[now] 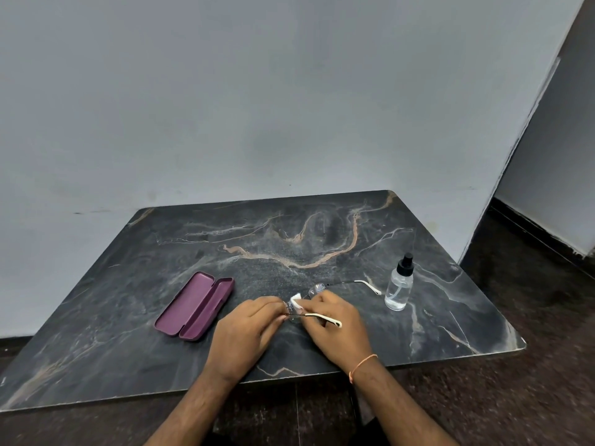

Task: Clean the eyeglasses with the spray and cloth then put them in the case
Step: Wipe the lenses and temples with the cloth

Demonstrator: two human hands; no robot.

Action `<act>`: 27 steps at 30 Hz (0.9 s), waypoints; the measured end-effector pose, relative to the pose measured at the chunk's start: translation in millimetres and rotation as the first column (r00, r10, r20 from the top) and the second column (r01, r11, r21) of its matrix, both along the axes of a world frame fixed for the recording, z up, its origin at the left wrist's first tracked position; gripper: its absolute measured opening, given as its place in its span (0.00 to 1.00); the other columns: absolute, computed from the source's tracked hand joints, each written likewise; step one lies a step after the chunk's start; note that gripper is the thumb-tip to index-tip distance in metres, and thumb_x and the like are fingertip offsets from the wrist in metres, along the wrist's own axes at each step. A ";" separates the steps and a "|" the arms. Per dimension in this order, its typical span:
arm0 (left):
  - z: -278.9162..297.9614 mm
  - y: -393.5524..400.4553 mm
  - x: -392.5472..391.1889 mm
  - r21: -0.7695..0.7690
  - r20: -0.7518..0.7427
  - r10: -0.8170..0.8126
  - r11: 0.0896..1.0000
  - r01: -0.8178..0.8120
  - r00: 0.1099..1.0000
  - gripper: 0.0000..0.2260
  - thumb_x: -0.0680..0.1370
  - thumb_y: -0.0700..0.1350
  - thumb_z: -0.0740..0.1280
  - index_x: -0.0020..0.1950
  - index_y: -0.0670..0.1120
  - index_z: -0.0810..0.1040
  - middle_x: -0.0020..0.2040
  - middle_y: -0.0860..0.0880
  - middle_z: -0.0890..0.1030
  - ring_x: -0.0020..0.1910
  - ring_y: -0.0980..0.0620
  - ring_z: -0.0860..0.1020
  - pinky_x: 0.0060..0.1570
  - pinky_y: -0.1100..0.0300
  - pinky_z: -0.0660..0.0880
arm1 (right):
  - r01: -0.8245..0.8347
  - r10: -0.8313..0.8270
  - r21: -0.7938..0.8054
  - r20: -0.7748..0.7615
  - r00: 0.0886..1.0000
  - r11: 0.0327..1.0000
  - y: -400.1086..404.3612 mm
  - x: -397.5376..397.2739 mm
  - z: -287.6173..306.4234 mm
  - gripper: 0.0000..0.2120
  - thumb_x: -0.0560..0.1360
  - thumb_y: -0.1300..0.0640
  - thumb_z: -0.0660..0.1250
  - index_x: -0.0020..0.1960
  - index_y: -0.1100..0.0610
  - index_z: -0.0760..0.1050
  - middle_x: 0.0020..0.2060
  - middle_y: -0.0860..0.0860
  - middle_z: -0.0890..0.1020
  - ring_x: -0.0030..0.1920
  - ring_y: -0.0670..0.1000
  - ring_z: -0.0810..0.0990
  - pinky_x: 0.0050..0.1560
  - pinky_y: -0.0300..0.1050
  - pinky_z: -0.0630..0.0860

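Wiping best done lightly, low centre of frame: left hand (248, 326) pinched on eyeglasses (317, 289) above worktop (128, 300); right hand (335, 323) closed round cloth (297, 300); open case (194, 305) left; spray (400, 284) right.

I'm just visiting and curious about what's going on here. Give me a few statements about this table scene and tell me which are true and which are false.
1. The purple case lies open on the table. True.
2. The spray bottle lies tipped on its side. False: it stands upright, to the right of the hands.
3. The right hand presses a white cloth to the eyeglasses. True.
4. The eyeglasses are already inside the case. False: they are held between the two hands, and the case holds nothing.
5. The left hand holds the spray bottle. False: its fingers are at the eyeglasses, away from the bottle.
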State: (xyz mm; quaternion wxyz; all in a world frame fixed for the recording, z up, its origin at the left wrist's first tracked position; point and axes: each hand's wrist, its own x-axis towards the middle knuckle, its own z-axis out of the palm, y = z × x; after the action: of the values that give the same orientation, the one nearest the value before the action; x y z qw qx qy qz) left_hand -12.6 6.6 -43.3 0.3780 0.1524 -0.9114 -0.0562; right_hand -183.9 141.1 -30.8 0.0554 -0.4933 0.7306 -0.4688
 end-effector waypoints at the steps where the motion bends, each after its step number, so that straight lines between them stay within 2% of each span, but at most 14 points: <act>1: -0.2 -0.2 0.2 0.004 0.000 0.001 1.000 -0.001 1.000 0.10 0.85 0.53 0.68 0.57 0.52 0.87 0.59 0.59 0.87 0.53 0.56 0.86 0.55 0.59 0.81 | -0.020 0.020 0.012 -0.002 1.000 1.000 0.7 0.8 1.2 0.13 0.76 0.44 0.69 0.58 0.36 0.85 0.40 0.45 0.79 0.42 0.45 0.81 0.45 0.46 0.79; 4: -1.3 -0.8 0.4 0.007 0.004 0.007 1.000 -0.007 1.000 0.09 0.85 0.54 0.68 0.58 0.53 0.87 0.60 0.61 0.87 0.53 0.56 0.86 0.54 0.60 0.81 | -0.005 0.007 0.045 -0.042 0.999 0.999 1.9 2.1 1.2 0.12 0.73 0.45 0.68 0.54 0.38 0.86 0.40 0.44 0.82 0.43 0.43 0.82 0.46 0.50 0.80; 7: -1.7 -1.3 0.1 0.011 0.002 0.006 1.000 -0.006 1.000 0.08 0.85 0.53 0.69 0.58 0.54 0.86 0.60 0.61 0.86 0.53 0.57 0.86 0.54 0.59 0.81 | 0.051 -0.051 0.010 -0.040 0.998 0.999 3.3 2.1 0.5 0.13 0.74 0.45 0.66 0.53 0.42 0.88 0.40 0.44 0.82 0.43 0.42 0.82 0.46 0.44 0.79; 10: -1.6 -1.2 0.0 0.006 0.008 0.000 1.000 0.000 1.000 0.08 0.85 0.53 0.69 0.58 0.54 0.86 0.60 0.61 0.86 0.53 0.57 0.86 0.54 0.60 0.81 | 0.052 -0.054 -0.019 -0.095 0.994 0.998 4.0 3.5 1.2 0.12 0.78 0.46 0.68 0.57 0.42 0.87 0.40 0.44 0.81 0.42 0.43 0.81 0.44 0.41 0.78; 15: -0.5 -0.7 0.6 0.017 0.008 0.008 1.000 -0.008 1.000 0.08 0.85 0.54 0.68 0.58 0.54 0.86 0.60 0.61 0.86 0.53 0.57 0.85 0.53 0.60 0.81 | 0.025 -0.020 0.034 -0.148 0.989 0.999 3.9 5.2 0.3 0.06 0.76 0.45 0.70 0.51 0.44 0.84 0.39 0.46 0.81 0.39 0.45 0.82 0.40 0.49 0.80; 20: -0.5 0.1 -0.2 0.013 -0.002 -0.001 1.000 0.001 1.000 0.08 0.85 0.53 0.68 0.57 0.53 0.86 0.59 0.60 0.87 0.52 0.56 0.86 0.55 0.60 0.80 | 0.080 -0.080 -0.006 -0.089 0.993 0.997 3.2 3.6 -1.1 0.13 0.77 0.44 0.66 0.59 0.38 0.84 0.42 0.44 0.81 0.42 0.42 0.82 0.43 0.41 0.78; 23: -0.3 -0.3 0.0 0.009 -0.001 -0.002 1.000 0.002 1.000 0.09 0.85 0.53 0.69 0.57 0.53 0.87 0.59 0.60 0.87 0.52 0.56 0.86 0.55 0.60 0.80 | 0.028 -0.028 -0.008 -0.093 0.995 1.000 3.7 2.9 0.8 0.13 0.78 0.46 0.69 0.61 0.37 0.83 0.43 0.44 0.81 0.42 0.42 0.81 0.43 0.35 0.76; 26: 0.2 -0.5 0.9 0.016 0.007 -0.004 1.000 0.004 1.000 0.08 0.85 0.53 0.68 0.58 0.54 0.86 0.60 0.61 0.86 0.53 0.57 0.86 0.55 0.61 0.80 | -0.015 0.020 0.039 -0.133 0.991 0.999 4.1 2.7 1.3 0.11 0.77 0.47 0.70 0.58 0.40 0.85 0.41 0.47 0.80 0.41 0.44 0.80 0.42 0.45 0.78; 27: 0.3 -0.5 1.0 0.014 0.010 -0.004 1.000 0.004 1.000 0.08 0.85 0.53 0.69 0.58 0.54 0.86 0.60 0.61 0.86 0.53 0.57 0.85 0.55 0.61 0.80 | -0.006 0.011 0.031 -0.137 0.990 0.999 4.2 2.7 1.4 0.11 0.77 0.48 0.70 0.57 0.40 0.85 0.40 0.46 0.79 0.40 0.44 0.80 0.42 0.45 0.78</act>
State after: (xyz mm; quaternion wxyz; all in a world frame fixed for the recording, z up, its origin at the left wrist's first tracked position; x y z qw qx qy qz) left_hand -11.6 6.0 -43.0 0.3724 0.1537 -0.9131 -0.0626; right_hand -181.1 145.3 -29.4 0.0145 -0.5267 0.7377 -0.4221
